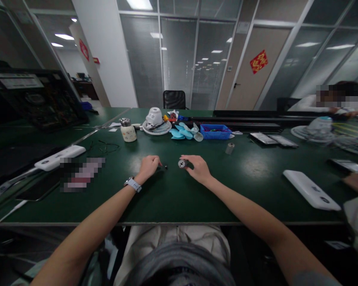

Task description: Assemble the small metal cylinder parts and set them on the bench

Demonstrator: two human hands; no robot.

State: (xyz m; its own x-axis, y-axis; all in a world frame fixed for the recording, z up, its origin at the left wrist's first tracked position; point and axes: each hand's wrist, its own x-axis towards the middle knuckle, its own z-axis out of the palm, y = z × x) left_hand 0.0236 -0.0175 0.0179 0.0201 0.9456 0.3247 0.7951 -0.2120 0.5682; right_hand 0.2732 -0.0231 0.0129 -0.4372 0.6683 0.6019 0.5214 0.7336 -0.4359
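Note:
My right hand (198, 167) grips a small silvery metal cylinder (182, 163) between thumb and fingers. The cylinder's round end, marked with dark holes, faces left toward me. Across a short gap, my left hand (149, 166) is closed, with the fingertips pinched together and pointing right. A tiny dark piece (166, 167) shows just beyond those fingertips; whether it is held or lies on the table I cannot tell. Another metal cylinder (230, 148) stands on the green table (173, 198), behind and to the right of my right hand.
Farther back are a cream bottle (128, 130), a white fan part (156, 123), light-blue fan blades (183, 132) and a blue basket (215, 132). White power strips or similar white cases (59, 157) flank both sides. People sit at the right.

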